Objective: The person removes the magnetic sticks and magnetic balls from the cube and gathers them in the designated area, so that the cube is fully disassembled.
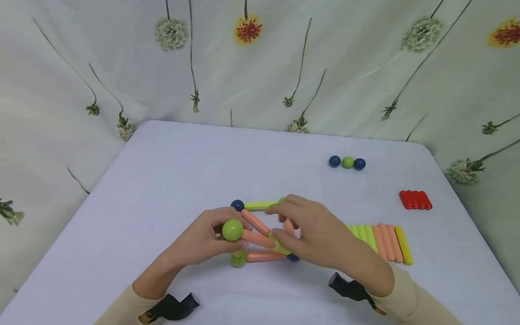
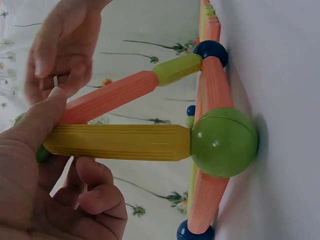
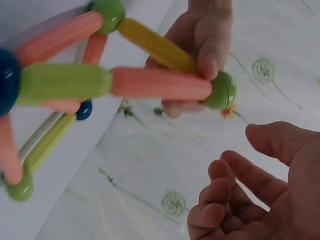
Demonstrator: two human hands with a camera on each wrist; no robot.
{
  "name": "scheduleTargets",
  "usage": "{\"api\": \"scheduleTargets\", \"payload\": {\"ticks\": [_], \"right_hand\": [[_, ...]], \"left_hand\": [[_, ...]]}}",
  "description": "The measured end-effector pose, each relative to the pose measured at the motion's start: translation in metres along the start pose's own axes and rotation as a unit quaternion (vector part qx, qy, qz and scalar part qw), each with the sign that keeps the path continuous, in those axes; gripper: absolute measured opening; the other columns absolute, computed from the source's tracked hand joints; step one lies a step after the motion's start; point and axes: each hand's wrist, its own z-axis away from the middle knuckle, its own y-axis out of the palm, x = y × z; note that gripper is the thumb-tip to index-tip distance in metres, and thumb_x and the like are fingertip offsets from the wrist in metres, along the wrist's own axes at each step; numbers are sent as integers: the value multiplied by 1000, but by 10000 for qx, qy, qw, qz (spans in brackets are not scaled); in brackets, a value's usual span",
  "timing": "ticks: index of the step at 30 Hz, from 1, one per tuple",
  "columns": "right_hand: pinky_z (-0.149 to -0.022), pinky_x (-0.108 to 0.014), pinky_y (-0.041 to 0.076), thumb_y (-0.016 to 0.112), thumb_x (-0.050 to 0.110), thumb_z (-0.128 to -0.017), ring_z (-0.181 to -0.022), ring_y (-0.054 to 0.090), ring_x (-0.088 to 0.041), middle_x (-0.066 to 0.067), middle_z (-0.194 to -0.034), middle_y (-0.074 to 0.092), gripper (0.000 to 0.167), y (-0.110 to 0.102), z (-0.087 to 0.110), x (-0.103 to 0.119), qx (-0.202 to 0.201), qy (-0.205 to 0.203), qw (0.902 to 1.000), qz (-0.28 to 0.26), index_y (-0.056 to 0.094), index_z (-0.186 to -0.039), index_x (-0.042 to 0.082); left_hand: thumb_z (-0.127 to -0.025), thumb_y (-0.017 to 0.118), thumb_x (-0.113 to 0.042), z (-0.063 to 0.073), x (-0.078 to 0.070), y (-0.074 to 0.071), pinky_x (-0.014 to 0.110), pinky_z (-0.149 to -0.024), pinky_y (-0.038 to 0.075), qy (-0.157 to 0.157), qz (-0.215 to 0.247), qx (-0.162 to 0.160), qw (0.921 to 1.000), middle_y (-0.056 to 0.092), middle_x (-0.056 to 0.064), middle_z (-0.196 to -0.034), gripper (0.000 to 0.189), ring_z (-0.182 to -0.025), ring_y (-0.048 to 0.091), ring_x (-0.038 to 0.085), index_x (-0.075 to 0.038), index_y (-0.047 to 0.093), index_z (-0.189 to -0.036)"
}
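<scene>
My left hand (image 1: pixel 206 234) pinches a yellow magnetic stick (image 2: pixel 120 142) near the raised green ball (image 1: pixel 233 230). The stick's other end meets a green ball (image 2: pixel 225 142) on the table. From the raised ball, a pink stick (image 3: pixel 160 84) joins end to end with a light-green stick (image 3: pixel 65 83), sloping down to a dark blue ball (image 2: pixel 211 52). Pink sticks and another light-green stick (image 1: pixel 260 205) form the base between the balls. My right hand (image 1: pixel 309 229) is beside the structure with fingers loosely bent, apart from it in the right wrist view and holding nothing.
At the back right are two dark blue balls (image 1: pixel 335 161) with a green ball (image 1: pixel 348 162) between them. Red sticks (image 1: pixel 415 200) lie side by side at the right. A row of pink sticks (image 1: pixel 387 242), with light-green and yellow ones, lies beyond my right forearm.
</scene>
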Motion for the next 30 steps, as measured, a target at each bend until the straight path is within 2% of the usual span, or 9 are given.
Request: {"api": "scheduleTargets", "payload": {"ticks": [2, 4, 7, 9, 16, 19, 23, 26, 30], "right_hand": [[-61, -18, 43, 69, 27, -92, -75, 47, -4, 7, -97, 55, 36, 13, -17, 11, 151, -606, 9979, -162, 62, -126, 16], [-64, -16, 42, 69, 31, -92, -76, 47, -4, 6, -98, 54, 39, 25, -30, 19, 313, -919, 9952, -136, 61, -128, 19], [-67, -15, 40, 70, 32, -90, -78, 46, -5, 5, -98, 53, 40, 37, -40, 23, 385, -1097, 9930, 192, 61, -128, 22], [-66, -14, 40, 71, 30, -90, -77, 46, -5, 6, -98, 52, 39, 40, -43, 23, 405, -1129, 9925, 216, 62, -128, 23], [-63, -15, 40, 70, 33, -91, -74, 45, -5, 9, -95, 51, 36, 36, -45, 21, 501, -955, 9940, -179, 64, -124, 19], [-62, -18, 42, 70, 31, -91, -75, 47, -6, 10, -94, 52, 35, 35, -44, 17, 380, -726, 9933, -815, 63, -122, 16], [-61, -24, 45, 72, 26, -90, -74, 49, -8, 11, -97, 56, 36, 28, -44, 9, -23, -596, 9854, -1592, 62, -123, 15], [-61, -26, 47, 73, 23, -89, -72, 51, -8, 11, -99, 57, 37, 21, -44, 0, -204, -466, 9848, -1659, 62, -124, 16], [-64, -27, 50, 74, 18, -89, -75, 57, -8, 9, -104, 59, 40, 11, -38, -16, -245, -41, 9838, -1777, 62, -126, 18]], "left_hand": [[-84, 77, -7, 3, 3, 1, 29, -69, 49, 31, 103, -100, 9999, 67, 1, -102, 31, -84, 58, 19, -14, 67, -113], [-84, 76, -5, 5, 6, 2, 30, -71, 51, 25, 272, -141, 9995, 68, 2, -103, 33, -86, 60, 19, -14, 67, -114], [-83, 77, -6, 7, 9, 4, 29, -65, 52, -11, 237, -233, 9994, 66, 2, -98, 30, -80, 59, 17, -16, 67, -110], [-84, 77, -7, 7, 10, 5, 29, -63, 51, -34, 213, -252, 9994, 66, 2, -97, 28, -78, 58, 17, -16, 67, -109], [-84, 75, -2, 5, 6, 4, 27, -62, 51, 72, 146, -300, 9994, 67, 3, -98, 28, -76, 59, 14, -11, 68, -110], [-85, 74, -2, 5, 9, 4, 26, -58, 49, 77, 135, -339, 9993, 66, 1, -91, 19, -69, 56, 12, -13, 70, -100], [-84, 78, -11, 4, 10, 5, 24, -53, 43, 13, -79, -367, 9993, 63, -1, -84, 11, -64, 50, 13, -19, 71, -89], [-82, 80, -15, 3, 9, 5, 24, -53, 42, -30, -197, -375, 9991, 63, -1, -88, 14, -66, 50, 15, -18, 74, -93], [-81, 81, -16, 4, 8, 6, 24, -52, 40, -185, -276, -381, 9987, 63, -1, -87, 21, -65, 49, 15, -18, 75, -100]]}}
